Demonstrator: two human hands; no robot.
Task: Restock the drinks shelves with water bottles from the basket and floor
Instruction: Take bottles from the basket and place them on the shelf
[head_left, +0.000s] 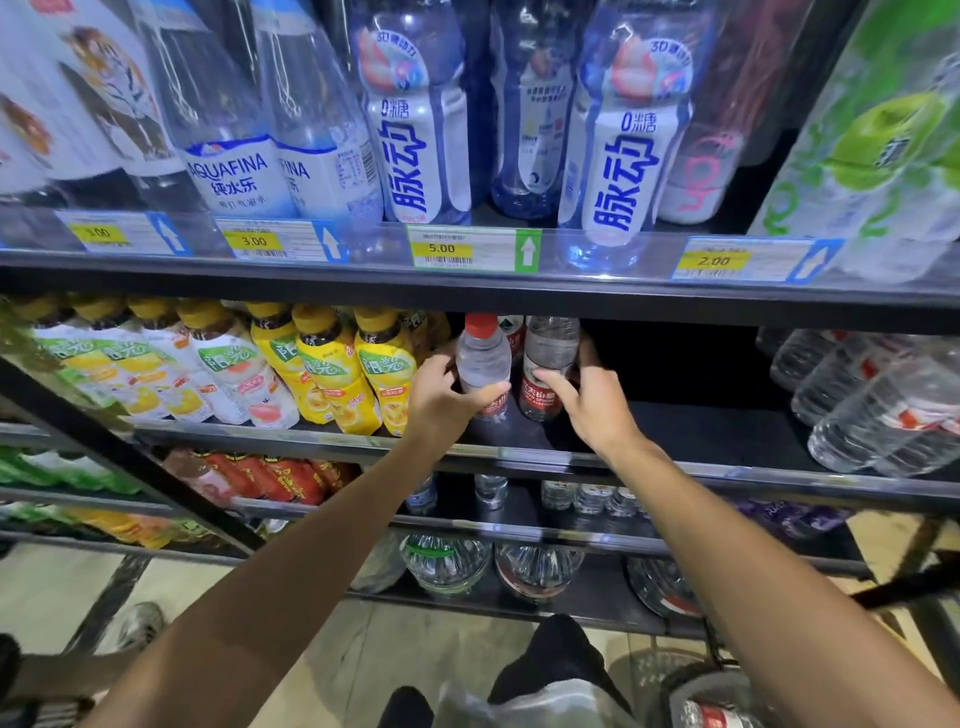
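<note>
shelving: black metal tiers (467, 291) | floor: pale tiles (374, 654) | light: dim

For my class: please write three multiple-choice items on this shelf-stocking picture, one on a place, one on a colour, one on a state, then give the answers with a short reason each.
1. Where do the two bottles in the person's hands stand?
A. On the shelf with the yellow-labelled drinks
B. On the top shelf by the price tags
C. On the floor

2. What colour is the cap of the bottle in the left hand?
A. Green
B. Red
C. Blue

3. What is the right hand doing?
A. Hanging free
B. Pointing at a price tag
C. Gripping a bottle

Answers:
1 A: both stand right of the yellow-labelled drinks on that shelf.
2 B: the left hand grips the left water bottle, whose cap is red.
3 C: the right hand is wrapped round the right water bottle.
</note>
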